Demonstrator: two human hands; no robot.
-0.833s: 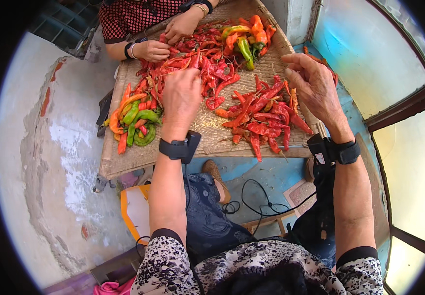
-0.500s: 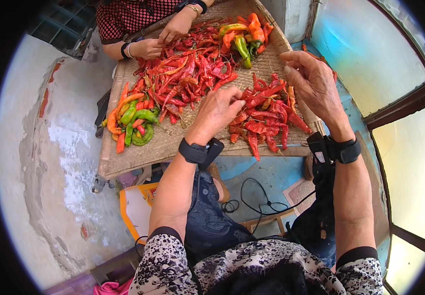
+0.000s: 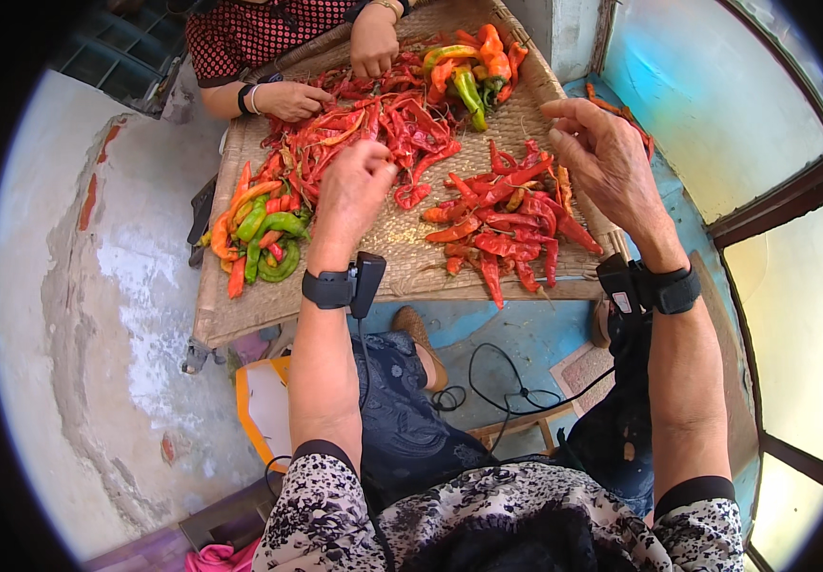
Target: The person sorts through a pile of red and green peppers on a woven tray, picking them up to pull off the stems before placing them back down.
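Note:
My left hand (image 3: 352, 191) hovers at the near edge of a large heap of red chili peppers (image 3: 330, 157), its fingers curled and slightly blurred. Whatever they may hold is hidden. My right hand (image 3: 611, 167) is open by the right rim of the woven tray (image 3: 268, 319), thumb and fingers apart and nothing between them. Just left of it lies a smaller pile of red chili peppers (image 3: 516, 224), many pointing the same way. One loose red chili (image 3: 413, 195) rests between the two piles.
Across the tray a co-worker's hands (image 3: 373, 43) touch the large heap. Green and orange peppers (image 3: 259, 234) lie at the left, with another orange and green group (image 3: 473, 71) at the far right. A cable (image 3: 516, 391) runs on the floor; a window (image 3: 716, 105) stands at right.
My left hand has moved left from the smaller pile to the large heap. More chilies show at the smaller pile's left side. My right hand barely moved; the co-worker's hands have moved apart.

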